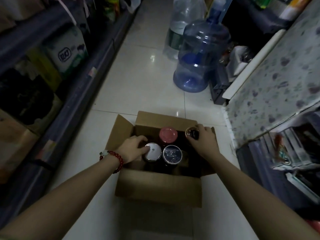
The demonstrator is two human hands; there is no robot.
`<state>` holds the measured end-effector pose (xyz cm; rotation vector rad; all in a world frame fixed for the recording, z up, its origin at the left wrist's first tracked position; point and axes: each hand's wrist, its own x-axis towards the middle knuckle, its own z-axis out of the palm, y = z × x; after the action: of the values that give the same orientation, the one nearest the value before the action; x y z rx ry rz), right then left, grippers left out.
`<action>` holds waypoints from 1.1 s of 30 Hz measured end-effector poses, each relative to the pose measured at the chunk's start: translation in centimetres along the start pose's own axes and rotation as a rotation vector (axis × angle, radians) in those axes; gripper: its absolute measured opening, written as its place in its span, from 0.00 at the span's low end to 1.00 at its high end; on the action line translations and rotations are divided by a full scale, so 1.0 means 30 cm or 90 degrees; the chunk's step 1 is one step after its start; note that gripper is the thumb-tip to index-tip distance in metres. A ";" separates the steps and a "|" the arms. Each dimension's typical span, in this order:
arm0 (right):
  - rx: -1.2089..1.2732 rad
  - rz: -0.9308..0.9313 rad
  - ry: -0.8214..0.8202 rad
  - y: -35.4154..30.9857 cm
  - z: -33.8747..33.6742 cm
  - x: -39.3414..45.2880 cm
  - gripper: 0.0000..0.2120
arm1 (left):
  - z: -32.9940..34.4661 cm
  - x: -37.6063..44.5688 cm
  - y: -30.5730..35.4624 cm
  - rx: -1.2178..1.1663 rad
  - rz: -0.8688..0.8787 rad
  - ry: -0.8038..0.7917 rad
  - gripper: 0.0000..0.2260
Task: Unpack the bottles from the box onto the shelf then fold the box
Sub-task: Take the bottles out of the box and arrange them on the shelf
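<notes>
An open cardboard box (158, 187) stands on the white tiled floor with its flaps up. Several dark bottles stand upright inside it: one with a white cap (153, 151), one with a pink cap (168, 134), one with a clear film-covered cap (172, 154) and one with a gold-rimmed dark cap (191, 133). My left hand (132, 148), with a red bead bracelet on the wrist, wraps around the white-capped bottle at the box's left. My right hand (205, 141) grips the gold-capped bottle at the far right corner.
A dark shelf unit (72, 87) with packaged goods runs along the left. Two large water jugs (199, 58) stand on the floor ahead. A counter with a patterned cover (277, 80) and racks of goods lies on the right. The tiled aisle runs between them.
</notes>
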<state>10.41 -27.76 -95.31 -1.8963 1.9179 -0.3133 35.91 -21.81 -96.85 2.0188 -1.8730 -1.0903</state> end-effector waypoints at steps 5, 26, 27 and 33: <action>0.060 -0.012 0.020 0.026 0.060 0.008 0.31 | 0.069 -0.005 -0.001 -0.221 0.038 0.043 0.21; 0.294 -0.065 0.101 0.095 0.194 0.049 0.37 | 0.147 0.003 -0.013 -0.223 0.052 0.212 0.21; 0.292 -0.064 0.102 0.096 0.196 0.051 0.38 | 0.142 0.007 -0.018 -0.209 0.043 0.213 0.22; 0.319 -0.035 0.105 0.089 0.187 0.057 0.43 | 0.133 0.018 -0.038 -0.208 0.001 0.238 0.28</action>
<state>10.58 -28.58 -101.70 -1.6244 1.6796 -0.8999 34.34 -20.73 -100.57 1.8740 -1.4114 -0.8743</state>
